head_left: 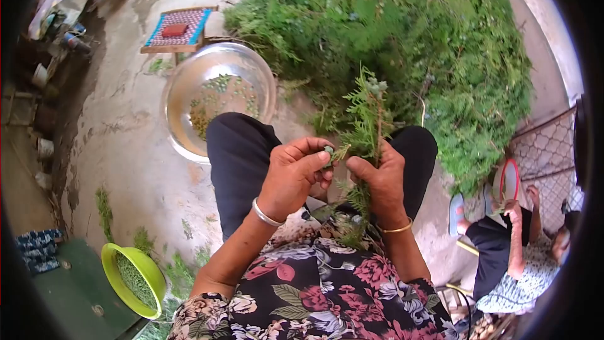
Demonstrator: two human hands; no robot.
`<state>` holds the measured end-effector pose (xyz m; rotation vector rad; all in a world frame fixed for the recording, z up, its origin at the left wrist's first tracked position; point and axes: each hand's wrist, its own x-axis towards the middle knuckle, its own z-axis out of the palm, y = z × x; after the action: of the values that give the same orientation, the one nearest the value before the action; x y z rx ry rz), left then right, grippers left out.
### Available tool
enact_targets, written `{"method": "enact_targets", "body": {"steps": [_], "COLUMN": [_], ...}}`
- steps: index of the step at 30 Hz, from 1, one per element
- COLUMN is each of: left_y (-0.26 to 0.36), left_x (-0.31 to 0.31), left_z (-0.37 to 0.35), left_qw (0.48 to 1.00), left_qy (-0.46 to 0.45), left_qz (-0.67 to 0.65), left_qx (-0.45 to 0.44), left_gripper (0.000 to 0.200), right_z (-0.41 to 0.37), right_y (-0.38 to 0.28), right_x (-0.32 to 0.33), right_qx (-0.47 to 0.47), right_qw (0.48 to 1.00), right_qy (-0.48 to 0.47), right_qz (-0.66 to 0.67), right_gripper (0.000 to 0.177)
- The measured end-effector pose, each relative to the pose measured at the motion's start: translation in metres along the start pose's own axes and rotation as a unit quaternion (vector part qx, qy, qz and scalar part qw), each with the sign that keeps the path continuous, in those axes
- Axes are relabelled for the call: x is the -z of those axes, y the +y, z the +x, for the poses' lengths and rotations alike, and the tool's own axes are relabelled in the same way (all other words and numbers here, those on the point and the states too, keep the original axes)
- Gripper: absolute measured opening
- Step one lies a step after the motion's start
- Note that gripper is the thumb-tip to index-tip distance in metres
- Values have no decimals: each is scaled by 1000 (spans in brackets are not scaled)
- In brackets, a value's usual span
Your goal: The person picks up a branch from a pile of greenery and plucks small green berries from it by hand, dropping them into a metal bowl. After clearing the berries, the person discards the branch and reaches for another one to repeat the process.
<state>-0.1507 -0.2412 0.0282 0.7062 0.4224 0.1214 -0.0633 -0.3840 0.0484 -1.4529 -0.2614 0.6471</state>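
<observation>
My right hand [384, 182] is closed round the stem of a leafy green sprig [365, 113], which stands upright between my knees with pale cones near its top. Close beside it, my left hand [302, 173] pinches a small blue-green cone [328, 150] between thumb and fingertips, touching the sprig's side leaves. Beyond my left knee lies a wide metal basin [179, 82] with some small green and yellowish pieces on its bottom.
A big heap of green branches [390, 31] spreads ahead and right. A woven stool [176, 28] stands behind the basin. At lower left is a lime-green bowl [108, 264] of small green pieces. Another person [516, 271] sits at the right near a wire fence [547, 157].
</observation>
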Motion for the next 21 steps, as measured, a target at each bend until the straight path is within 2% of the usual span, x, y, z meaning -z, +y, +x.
{"method": "enact_targets", "body": {"steps": [2,4,5,8,13,16,18,19,21], "left_y": [-5,-11,-13,-20,-26,-29,-29,-34,-41], "left_x": [-3,-4,-5,-8,-5,-6,-8,-2,14], "left_z": [0,-1,-2,-2,2,4,6,13,27], "left_qw": [1000,982,982,997,984,988,994,994,996], "left_qy": [1,-3,-5,-2,-53,-15,36,36,78], "left_qz": [20,187,186,67,171,155,104,104,-29], "left_qx": [13,-22,-15,30,-11,-7,15,15,-16], "left_gripper": [14,16,16,19,19,17,13,13,13], "right_z": [-3,-3,-3,-6,-8,-10,-9,-11,-17], "right_y": [3,5,7,11,19,18,28,26,20], "right_x": [-2,5,8,14,18,16,16,16,15], "right_qx": [28,11,-1,0,21,16,122,122,105], "right_qw": [999,999,999,999,1000,1000,981,981,991], "right_qy": [10,13,7,8,11,10,32,33,41], "right_qz": [39,34,32,31,-1,20,-149,-149,-70], "right_gripper": [18,16,15,15,14,14,16,16,18]}}
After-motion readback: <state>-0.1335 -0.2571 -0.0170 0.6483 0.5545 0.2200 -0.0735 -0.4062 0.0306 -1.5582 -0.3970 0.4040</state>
